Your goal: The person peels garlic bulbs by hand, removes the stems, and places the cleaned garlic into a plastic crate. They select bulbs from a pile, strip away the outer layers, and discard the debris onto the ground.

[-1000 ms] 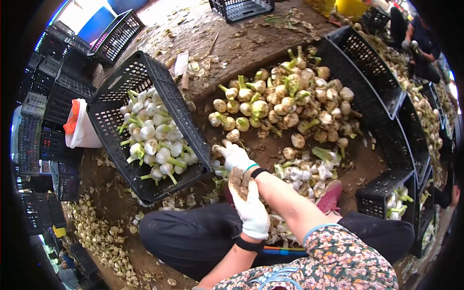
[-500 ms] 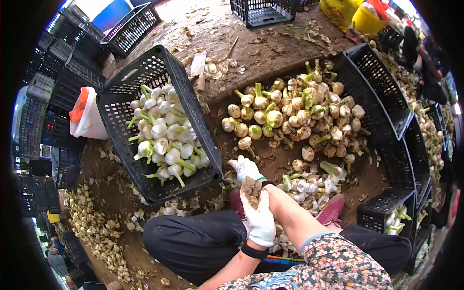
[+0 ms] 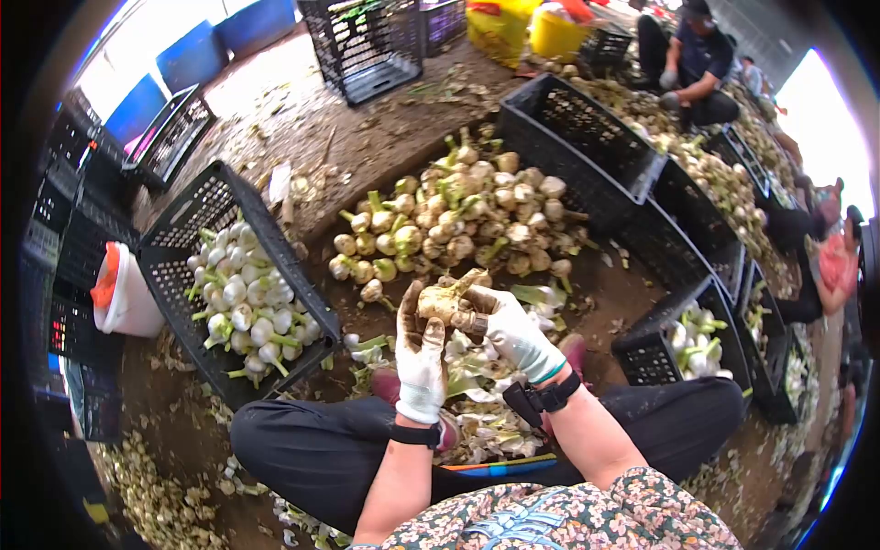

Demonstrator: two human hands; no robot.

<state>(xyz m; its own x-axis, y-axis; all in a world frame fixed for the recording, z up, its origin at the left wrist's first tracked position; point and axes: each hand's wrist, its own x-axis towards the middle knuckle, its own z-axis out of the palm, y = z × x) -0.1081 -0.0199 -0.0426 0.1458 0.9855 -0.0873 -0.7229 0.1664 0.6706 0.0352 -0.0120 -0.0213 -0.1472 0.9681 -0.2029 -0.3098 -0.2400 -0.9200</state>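
A soil-stained garlic bulb [image 3: 442, 301] with a ragged stem is held in front of me, above the leaf scraps. My left hand [image 3: 422, 353], in a white glove with brown-soiled fingers, is closed round its left side. From the right, my right hand [image 3: 515, 332], also gloved, closes on the bulb's stem side. A dark brown stubby shape lies against the right fingers; I cannot make out what it is. Just beyond my hands is a heap of untrimmed garlic [image 3: 458, 215]. Cleaned white garlic [image 3: 240, 298] fills part of the black crate [image 3: 240, 188] at left.
Peeled leaves [image 3: 486, 431] cover the ground between my legs. Black crates [image 3: 587, 151] line the right side, a near one holding white garlic [image 3: 697, 339]. A white bucket [image 3: 130, 298] stands at left. Other people [image 3: 697, 64] sit among garlic at the upper right.
My view has swung right. My right hand has come back from near the left crate and the crossed arms have parted. Both hands now meet at a garlic bulb.
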